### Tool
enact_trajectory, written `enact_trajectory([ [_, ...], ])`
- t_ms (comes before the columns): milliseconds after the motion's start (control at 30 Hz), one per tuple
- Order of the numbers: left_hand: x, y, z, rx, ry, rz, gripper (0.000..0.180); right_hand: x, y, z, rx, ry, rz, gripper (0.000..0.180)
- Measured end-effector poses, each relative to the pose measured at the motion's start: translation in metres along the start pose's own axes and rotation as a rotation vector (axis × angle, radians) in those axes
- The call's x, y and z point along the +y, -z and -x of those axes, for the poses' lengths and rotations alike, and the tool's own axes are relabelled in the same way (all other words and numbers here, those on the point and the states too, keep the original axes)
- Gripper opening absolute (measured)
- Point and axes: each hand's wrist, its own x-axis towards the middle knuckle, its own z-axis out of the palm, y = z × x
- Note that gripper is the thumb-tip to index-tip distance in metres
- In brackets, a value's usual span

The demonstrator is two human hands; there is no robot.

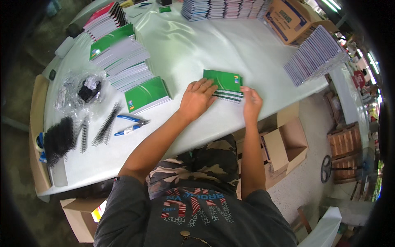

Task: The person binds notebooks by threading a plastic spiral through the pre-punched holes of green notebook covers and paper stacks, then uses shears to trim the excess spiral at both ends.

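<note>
In front of me on the table lies a small stack of green spiral notebooks [224, 79], their bound edges facing me. My left hand [198, 98] grips the stack's left side, fingers bent over the cover and thumb by the bound edge. At the right front corner, my right hand [252, 103] pinches the notebooks' edge between thumb and curled fingers. To the left is a pile of green-covered books [149, 94]. Pliers with blue handles [131, 123] rest near it, beside loose black binding coils [108, 125].
More stacked books [123, 51] run toward the far left, near crumpled clear plastic [78, 90]. A heap of black coils [59, 140] sits at the left edge. Bound notebooks [222, 9] line the back; a cardboard box [288, 21] and another notebook stack [314, 55] stand right.
</note>
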Motion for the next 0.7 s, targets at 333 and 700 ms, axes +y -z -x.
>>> enact_trajectory([
  [333, -0.042, 0.115, 0.094, -0.121, 0.264, -0.309, 0.032, -0.071, -0.049, 0.075, -0.442, -0.452, -0.603, 0.023],
  [700, -0.003, 0.175, 0.064, 0.211, 0.198, -0.082, 0.044, -0.056, -0.095, 0.088, -0.949, -0.959, -1.266, 0.051],
])
